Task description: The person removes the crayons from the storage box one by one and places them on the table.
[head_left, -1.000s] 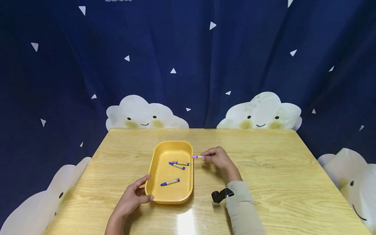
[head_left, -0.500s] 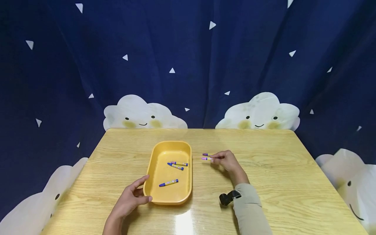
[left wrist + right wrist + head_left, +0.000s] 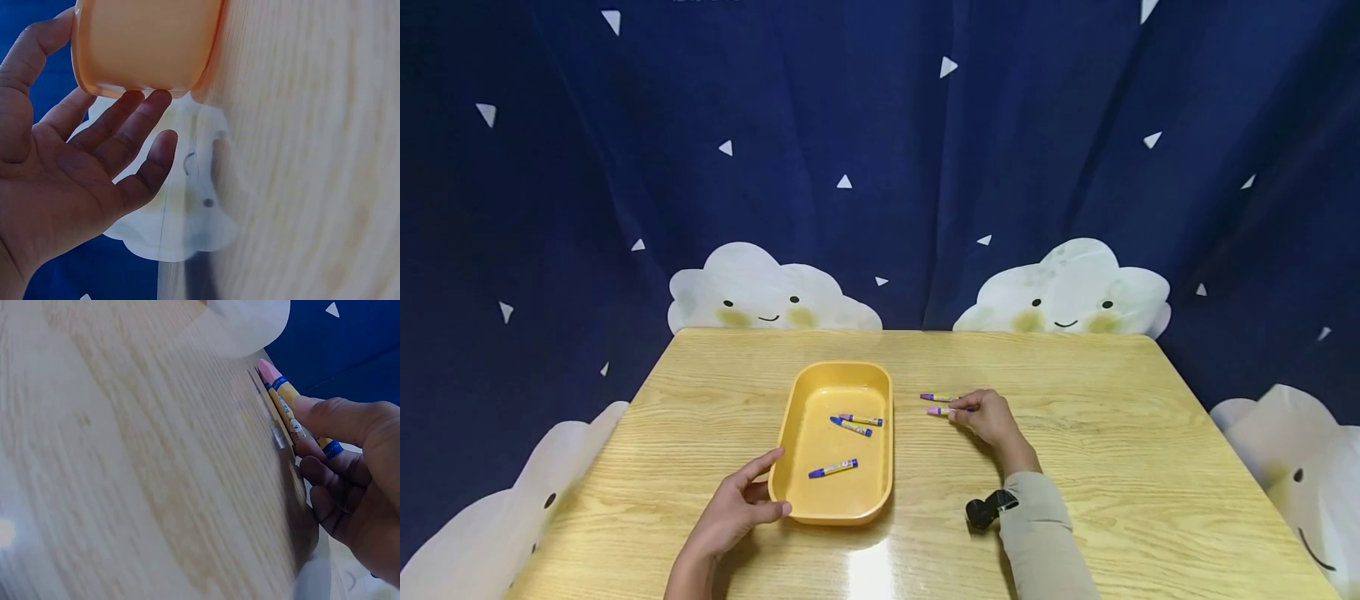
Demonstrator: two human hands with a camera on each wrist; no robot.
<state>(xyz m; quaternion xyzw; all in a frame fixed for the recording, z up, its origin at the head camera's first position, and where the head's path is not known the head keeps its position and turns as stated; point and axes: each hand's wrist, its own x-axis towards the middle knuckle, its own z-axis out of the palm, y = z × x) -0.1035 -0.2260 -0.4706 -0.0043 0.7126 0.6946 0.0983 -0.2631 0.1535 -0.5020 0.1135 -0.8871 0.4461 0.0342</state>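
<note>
Pink crayon (image 3: 936, 411), pinched by the fingers of the right hand (image 3: 990, 418), has moved off the yellow tray (image 3: 838, 500) to beside the purple crayon (image 3: 936, 397) on the surface (image 3: 1097, 433); three crayons (image 3: 832, 468) remain inside, the left hand (image 3: 735, 504) touching the tray, fingers spread

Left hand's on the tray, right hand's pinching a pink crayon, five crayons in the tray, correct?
Not five: the head view shows three crayons in the tray. Otherwise yes: left hand on the tray, right hand pinching a pink crayon.
</note>
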